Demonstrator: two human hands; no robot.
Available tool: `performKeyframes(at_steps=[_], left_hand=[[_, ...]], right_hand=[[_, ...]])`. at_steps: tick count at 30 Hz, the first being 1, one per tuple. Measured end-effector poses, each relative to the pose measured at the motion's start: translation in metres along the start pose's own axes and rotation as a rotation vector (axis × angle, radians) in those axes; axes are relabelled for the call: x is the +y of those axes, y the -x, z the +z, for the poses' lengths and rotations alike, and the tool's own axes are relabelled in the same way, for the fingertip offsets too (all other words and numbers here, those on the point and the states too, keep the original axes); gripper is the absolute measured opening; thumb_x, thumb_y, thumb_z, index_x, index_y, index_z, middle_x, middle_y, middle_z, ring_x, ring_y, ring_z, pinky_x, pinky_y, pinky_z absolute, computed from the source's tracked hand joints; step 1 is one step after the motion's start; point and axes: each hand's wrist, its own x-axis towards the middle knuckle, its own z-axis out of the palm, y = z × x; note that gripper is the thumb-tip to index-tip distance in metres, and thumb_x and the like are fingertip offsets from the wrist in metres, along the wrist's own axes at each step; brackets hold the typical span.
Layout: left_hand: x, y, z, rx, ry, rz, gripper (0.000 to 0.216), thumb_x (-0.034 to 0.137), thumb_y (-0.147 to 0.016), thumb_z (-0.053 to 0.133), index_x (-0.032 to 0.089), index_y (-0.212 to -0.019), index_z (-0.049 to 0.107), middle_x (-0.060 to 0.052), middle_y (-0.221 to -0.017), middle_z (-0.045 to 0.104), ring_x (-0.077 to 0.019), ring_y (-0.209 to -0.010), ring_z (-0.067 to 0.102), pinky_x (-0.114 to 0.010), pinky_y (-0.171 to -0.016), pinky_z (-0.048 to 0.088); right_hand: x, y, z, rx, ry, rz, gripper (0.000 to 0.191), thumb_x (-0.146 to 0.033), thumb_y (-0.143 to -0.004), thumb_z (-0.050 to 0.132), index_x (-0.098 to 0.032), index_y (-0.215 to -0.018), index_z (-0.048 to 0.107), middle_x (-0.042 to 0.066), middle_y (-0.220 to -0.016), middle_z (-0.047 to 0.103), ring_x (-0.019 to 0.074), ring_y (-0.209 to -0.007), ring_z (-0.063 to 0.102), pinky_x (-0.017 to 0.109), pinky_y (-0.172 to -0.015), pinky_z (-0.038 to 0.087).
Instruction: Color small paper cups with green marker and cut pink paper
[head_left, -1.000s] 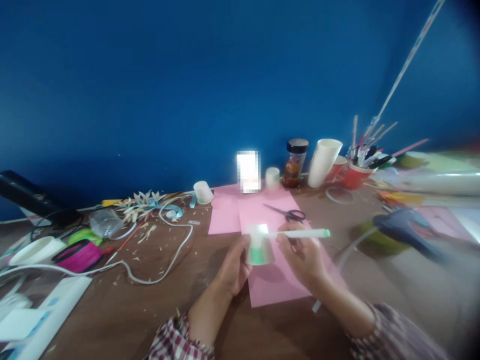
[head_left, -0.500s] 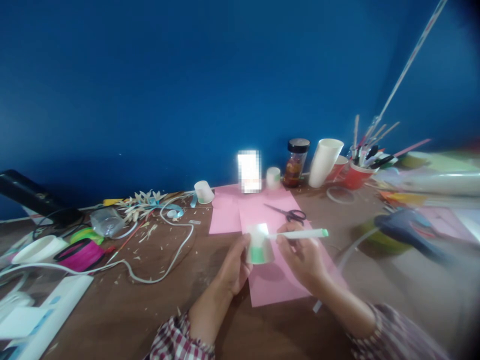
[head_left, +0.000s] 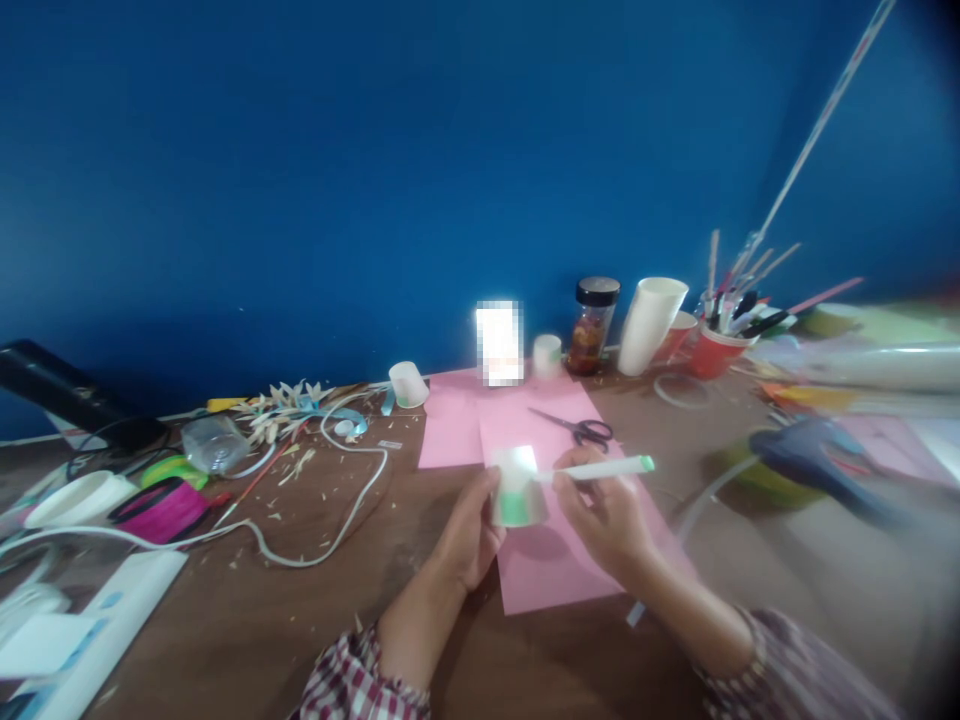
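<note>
1. While the left hand [head_left: 476, 540] grips the cup [head_left: 517, 505] by its left side, the right hand [head_left: 604, 520] pinches a marker [head_left: 611, 467] near its left end.
2. The cup is whitish and narrower at the top than at the bottom, with a pale green block low on its front – a bright glare washes out its upper part.
3. It is held over the pink paper [head_left: 540, 585], between the two hands, a shadow showing on the sheet beneath.
4. The marker has a white barrel and a light green right end; its other end points at the cup – blur hides whether they touch.
5. Dark scissors [head_left: 580, 425] lie on the paper beyond the hands.
</note>
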Motion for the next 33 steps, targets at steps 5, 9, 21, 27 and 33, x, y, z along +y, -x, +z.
performKeyframes(at_steps=[5,9,21,27,33], left_hand=[[-0.0011,-0.0003,0.0004,0.037,0.012,0.006,0.025,0.031,-0.079,0.064,0.011,-0.095,0.066,-0.010,-0.094,0.070,-0.0225,-0.096,0.063,-0.031,-0.090,0.047],[-0.0016,-0.0007,0.0000,0.041,0.011,0.005,0.028,0.032,-0.077,0.067,0.011,-0.095,0.066,-0.011,-0.095,0.069,-0.0239,-0.097,0.062,-0.033,-0.089,0.047],[-0.0016,-0.0015,-0.0018,0.012,0.002,0.016,0.027,0.033,-0.077,0.067,0.012,-0.095,0.067,-0.010,-0.095,0.070,-0.0236,-0.094,0.063,-0.033,-0.088,0.047],[-0.0010,-0.0009,0.0006,0.025,0.015,0.017,0.026,0.033,-0.076,0.068,0.012,-0.092,0.068,-0.009,-0.092,0.070,-0.0228,-0.095,0.063,-0.032,-0.089,0.047],[-0.0005,-0.0010,0.0007,0.005,0.018,0.009,0.028,0.034,-0.075,0.069,0.012,-0.092,0.068,-0.009,-0.092,0.070,-0.0239,-0.097,0.063,-0.033,-0.090,0.047]], right_hand=[[-0.0017,0.0019,-0.0001,0.033,-0.004,0.003,0.008,-0.021,-0.085,0.050,-0.019,-0.078,0.053,-0.002,-0.065,0.052,0.0094,-0.053,0.046,0.018,-0.043,0.037],[-0.0017,0.0025,0.0016,0.025,0.005,-0.007,0.008,-0.021,-0.084,0.050,-0.019,-0.078,0.054,-0.001,-0.067,0.052,0.0096,-0.055,0.047,0.018,-0.044,0.038],[-0.0011,0.0026,0.0014,-0.012,0.024,-0.002,0.009,-0.024,-0.085,0.049,-0.019,-0.080,0.054,-0.001,-0.066,0.054,0.0108,-0.054,0.051,0.019,-0.045,0.039],[-0.0008,0.0009,0.0009,0.037,0.048,-0.020,0.009,-0.021,-0.085,0.049,-0.019,-0.077,0.053,-0.001,-0.066,0.053,0.0105,-0.055,0.049,0.019,-0.045,0.039],[-0.0025,-0.0015,0.0001,0.049,0.077,-0.030,0.009,-0.020,-0.084,0.048,-0.019,-0.076,0.052,-0.001,-0.066,0.054,0.0099,-0.055,0.050,0.019,-0.046,0.040]])
